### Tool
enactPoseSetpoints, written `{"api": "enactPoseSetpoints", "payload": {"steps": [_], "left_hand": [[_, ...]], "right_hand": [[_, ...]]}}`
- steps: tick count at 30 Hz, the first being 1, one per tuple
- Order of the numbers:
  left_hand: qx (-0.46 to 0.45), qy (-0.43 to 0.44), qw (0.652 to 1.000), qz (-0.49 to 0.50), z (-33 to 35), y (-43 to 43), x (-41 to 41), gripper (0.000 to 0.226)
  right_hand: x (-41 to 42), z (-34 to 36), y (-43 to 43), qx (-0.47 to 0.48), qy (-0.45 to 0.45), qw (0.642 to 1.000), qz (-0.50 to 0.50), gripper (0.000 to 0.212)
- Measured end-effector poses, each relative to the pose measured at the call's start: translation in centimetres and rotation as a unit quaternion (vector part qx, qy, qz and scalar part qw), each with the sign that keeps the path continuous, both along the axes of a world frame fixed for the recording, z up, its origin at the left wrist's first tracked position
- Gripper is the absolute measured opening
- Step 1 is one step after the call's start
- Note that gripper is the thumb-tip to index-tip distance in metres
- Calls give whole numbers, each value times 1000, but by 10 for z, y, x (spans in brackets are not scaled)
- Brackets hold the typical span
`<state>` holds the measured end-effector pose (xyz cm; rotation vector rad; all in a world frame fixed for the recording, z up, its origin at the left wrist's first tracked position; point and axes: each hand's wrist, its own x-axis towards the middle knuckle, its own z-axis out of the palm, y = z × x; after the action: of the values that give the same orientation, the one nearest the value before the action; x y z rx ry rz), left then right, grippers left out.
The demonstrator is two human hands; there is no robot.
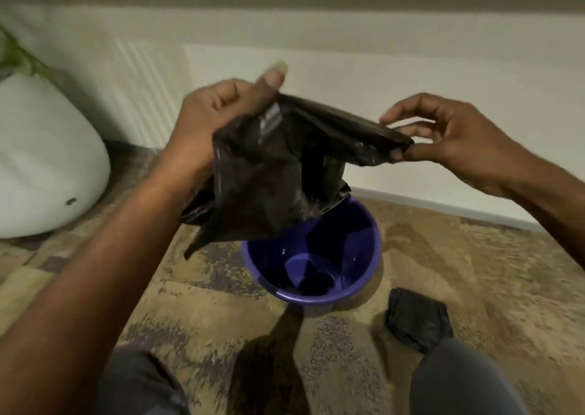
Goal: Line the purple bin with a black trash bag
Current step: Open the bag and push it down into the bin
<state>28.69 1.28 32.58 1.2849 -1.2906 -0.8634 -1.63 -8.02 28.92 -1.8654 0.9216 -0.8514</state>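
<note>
A black trash bag (272, 174) hangs crumpled in the air between both hands, above the far rim of the purple bin (370, 240). My left hand (218, 120) grips the bag's left upper edge, thumb on top. My right hand (449, 139) pinches the bag's right corner between thumb and fingers. The bin stands upright on the carpet below the bag, its inside bare and shiny. The bag's lower end dangles over the bin's left rim without going in.
A folded stack of black bags (418, 322) lies on the patterned carpet right of the bin. A large white rounded pot (47, 161) stands at the left. A pale wall with a baseboard (443, 205) runs behind. My knees fill the bottom edge.
</note>
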Motion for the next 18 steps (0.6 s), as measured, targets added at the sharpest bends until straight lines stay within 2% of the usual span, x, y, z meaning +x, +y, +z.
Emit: {"api": "enactPoseSetpoints", "payload": {"steps": [4, 7, 8, 10, 12, 14, 16, 18], "left_hand": [[93, -73, 993, -17, -45, 16, 15, 50], [137, -104, 985, -6, -72, 18, 15, 68], [146, -102, 984, -9, -78, 18, 12, 69], [173, -80, 981, -45, -89, 17, 7, 62], [200, -1, 978, -58, -95, 14, 1, 50], [227, 99, 967, -52, -96, 10, -3, 48], [251, 123, 959, -32, -97, 6, -4, 56], [271, 128, 954, 27, -98, 1, -1, 61]], "right_hand": [[8, -21, -8, -129, 180, 974, -50, 40], [19, -32, -4, -169, 336, 925, -59, 50], [25, -31, 4, -208, 342, 915, -59, 53], [50, -26, 28, -298, 226, 926, -49, 46], [85, -28, 59, -330, 88, 940, 24, 26], [117, -44, 84, -296, 53, 947, 114, 17], [133, -69, 95, -259, 38, 953, 155, 23], [133, -91, 93, -215, 10, 965, 146, 34]]}}
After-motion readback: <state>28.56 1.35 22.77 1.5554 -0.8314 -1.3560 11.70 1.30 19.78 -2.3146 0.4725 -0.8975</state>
